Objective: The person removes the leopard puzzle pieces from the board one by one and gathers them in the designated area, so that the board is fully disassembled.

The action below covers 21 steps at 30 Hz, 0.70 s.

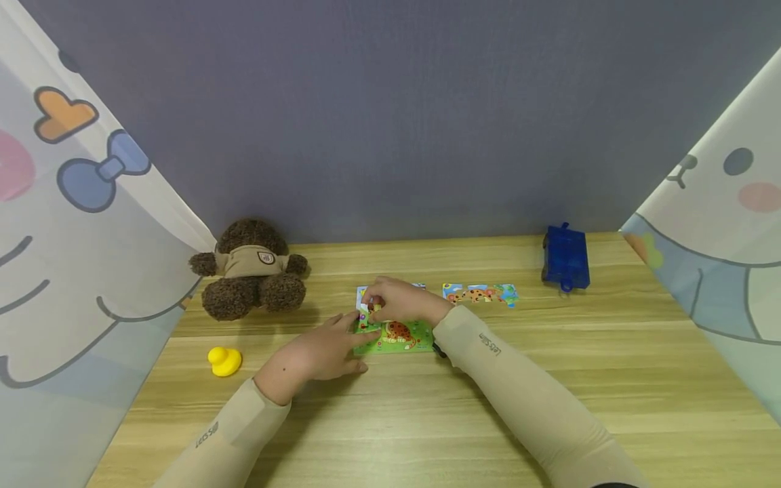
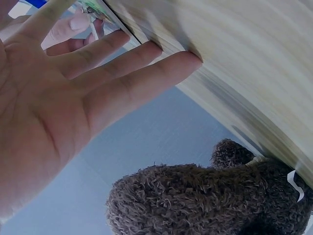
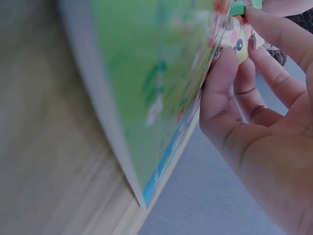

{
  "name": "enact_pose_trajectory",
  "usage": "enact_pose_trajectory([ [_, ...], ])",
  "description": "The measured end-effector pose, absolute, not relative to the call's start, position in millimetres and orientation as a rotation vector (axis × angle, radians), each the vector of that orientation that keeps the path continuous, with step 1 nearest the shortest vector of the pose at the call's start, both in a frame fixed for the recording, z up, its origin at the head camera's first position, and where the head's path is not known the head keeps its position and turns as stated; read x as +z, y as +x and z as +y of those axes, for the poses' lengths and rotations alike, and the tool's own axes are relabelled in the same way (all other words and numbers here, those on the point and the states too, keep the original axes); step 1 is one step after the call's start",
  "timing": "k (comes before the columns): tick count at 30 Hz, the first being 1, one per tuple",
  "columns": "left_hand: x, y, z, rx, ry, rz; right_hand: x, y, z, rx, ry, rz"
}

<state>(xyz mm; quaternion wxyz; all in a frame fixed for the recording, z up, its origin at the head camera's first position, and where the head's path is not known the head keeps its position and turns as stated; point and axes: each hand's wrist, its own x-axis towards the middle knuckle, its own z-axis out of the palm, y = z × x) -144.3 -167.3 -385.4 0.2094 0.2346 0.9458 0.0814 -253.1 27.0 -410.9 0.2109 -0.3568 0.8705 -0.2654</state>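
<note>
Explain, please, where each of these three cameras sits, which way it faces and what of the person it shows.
Head: on the head, facing forward and down over the tabletop and leopard puzzle board; left hand, right hand and sleeves show.
Left wrist: worn there, looking along the left hand's fingers towards the teddy bear; some of the right hand shows.
Right wrist: worn there, looking along the leopard puzzle board at the right hand holding a puzzle piece.
Shared: head and left wrist both show the teddy bear.

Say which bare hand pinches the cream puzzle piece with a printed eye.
The right hand, curled to pinch that cream puzzle piece; the left hand, spread out, grips nothing.
</note>
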Motion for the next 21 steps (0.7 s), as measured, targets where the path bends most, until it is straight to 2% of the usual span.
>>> enact_pose_trajectory([
  [14,-386.5,-145.9,-167.3,0.216,0.659,2.63,-412.0,-250.1,31.0,-0.866,-1.017,2.395],
  [21,-385.0,-145.4,-167.0,0.22,0.655,2.622,-417.2,-252.3,34.5,-1.0,-0.925,2.297],
])
